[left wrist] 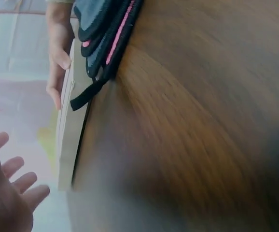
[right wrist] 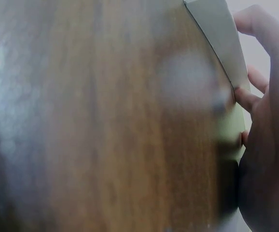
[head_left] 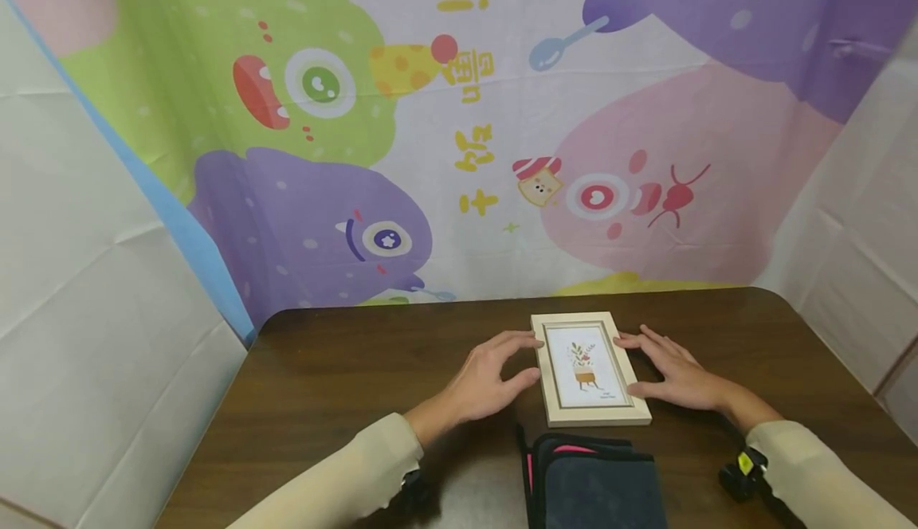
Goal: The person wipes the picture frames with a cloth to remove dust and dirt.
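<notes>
A cream picture frame [head_left: 598,416] with a potted-plant picture behind its front lies face up on the dark wooden table. My left hand [head_left: 491,378] is at its left edge, fingers spread; in the head view the fingertips reach the border, while in the left wrist view the hand [left wrist: 6,193] looks slightly apart from it. On the opposite side, my right hand [head_left: 681,374] touches the right border with thumb and fingertips. The right wrist view has these fingers [right wrist: 248,99] against the side of the frame [right wrist: 221,38].
A dark blue-grey fabric case [head_left: 602,489] with black edging and pink lining lies just in front of the frame, close to its near edge. A cartoon-printed curtain [head_left: 488,258] hangs behind the table [head_left: 344,354], and pale sheets [head_left: 93,274] flank it.
</notes>
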Demonstrator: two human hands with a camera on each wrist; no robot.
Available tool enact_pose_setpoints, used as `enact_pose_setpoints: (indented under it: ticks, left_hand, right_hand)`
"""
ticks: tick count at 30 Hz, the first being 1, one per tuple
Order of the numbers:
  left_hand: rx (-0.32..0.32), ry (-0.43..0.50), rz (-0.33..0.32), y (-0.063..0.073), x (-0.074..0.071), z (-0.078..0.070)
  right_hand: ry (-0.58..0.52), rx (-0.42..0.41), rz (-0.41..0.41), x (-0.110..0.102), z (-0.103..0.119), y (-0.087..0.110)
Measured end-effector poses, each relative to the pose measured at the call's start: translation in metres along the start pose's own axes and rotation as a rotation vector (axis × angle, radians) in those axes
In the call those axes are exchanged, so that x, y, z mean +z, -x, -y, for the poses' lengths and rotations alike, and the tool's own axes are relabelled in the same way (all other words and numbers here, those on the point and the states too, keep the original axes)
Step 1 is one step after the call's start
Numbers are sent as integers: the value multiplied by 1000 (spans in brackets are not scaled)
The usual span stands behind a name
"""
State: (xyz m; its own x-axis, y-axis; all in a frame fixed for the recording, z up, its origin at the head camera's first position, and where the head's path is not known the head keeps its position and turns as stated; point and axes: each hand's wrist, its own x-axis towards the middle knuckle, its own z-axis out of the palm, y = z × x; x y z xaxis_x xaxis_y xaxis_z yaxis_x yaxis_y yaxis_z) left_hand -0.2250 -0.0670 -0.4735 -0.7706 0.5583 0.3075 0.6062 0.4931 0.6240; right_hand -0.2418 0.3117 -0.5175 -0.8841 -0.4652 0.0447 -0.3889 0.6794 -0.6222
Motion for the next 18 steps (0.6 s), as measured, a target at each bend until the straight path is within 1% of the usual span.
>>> enact_pose_setpoints:
  ticks: [1,3,6,8,11,12,15,18]
  left_hand:
    - [-18,46,5,-1,1,1]
    - [-44,107,10,-3,4,4]
    - [-75,153,18,-5,8,6]
    - [-89,153,26,-6,11,7]
    - [-82,138,30,-8,17,13]
    - [-68,124,24,-8,20,18]
    - [-35,119,27,-8,28,29]
    - [-19,95,43,-7,40,43]
  right_hand:
    - [0,1,1,0,0,0]
    - [2,2,0,0,0,0]
    - [6,5,-2,0,-1,-1]
    - [11,7,-4,0,-2,-1]
    - [13,11,-4,0,-3,-1]
    - [14,12,-4,0,-2,-1]
    - [8,7,-2,0,-2,-1]
    - [5,5,2,1,-2,0]
